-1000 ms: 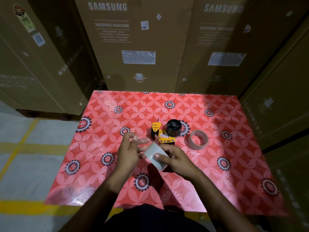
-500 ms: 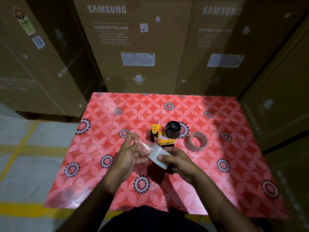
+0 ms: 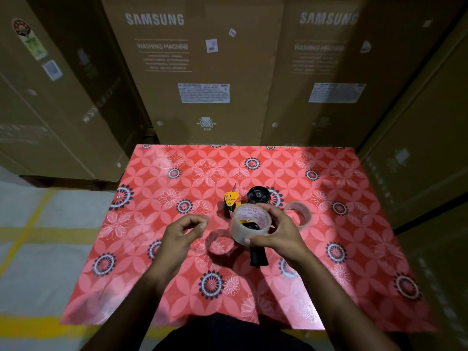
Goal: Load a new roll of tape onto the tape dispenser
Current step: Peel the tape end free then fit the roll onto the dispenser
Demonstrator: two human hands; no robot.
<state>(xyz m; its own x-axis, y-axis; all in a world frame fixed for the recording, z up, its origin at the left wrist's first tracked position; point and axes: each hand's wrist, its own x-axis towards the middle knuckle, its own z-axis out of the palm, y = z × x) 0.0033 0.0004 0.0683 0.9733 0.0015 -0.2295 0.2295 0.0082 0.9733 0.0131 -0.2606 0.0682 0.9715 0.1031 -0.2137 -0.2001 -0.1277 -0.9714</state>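
Left hand: the bare left hand (image 3: 183, 228) hovers above the table, fingers curled loosely toward the thumb with a gap between them; whether it pinches anything cannot be told.
Table: a tabletop covered in glossy red plastic cloth with white and dark flower rings (image 3: 157, 198) fills the middle of the view.
Dispenser: the yellow and black hand-held tape dispenser (image 3: 231, 200) lies on the cloth near the centre, its black round hub (image 3: 258, 196) empty and its black handle (image 3: 258, 255) pointing toward the person.
New roll: the full roll of clear packing tape with a red-printed core (image 3: 249, 222) is held up above the dispenser, opening tilted toward the camera.
Right hand: the bare right hand (image 3: 281, 233) grips that roll, thumb underneath, fingers over the far rim.
Old roll: a nearly spent clear tape ring (image 3: 297, 212) lies flat on the cloth just right of the dispenser.
Behind: tall brown cardboard boxes printed SAMSUNG WASHING MACHINE (image 3: 202, 72) stand along the far edge.
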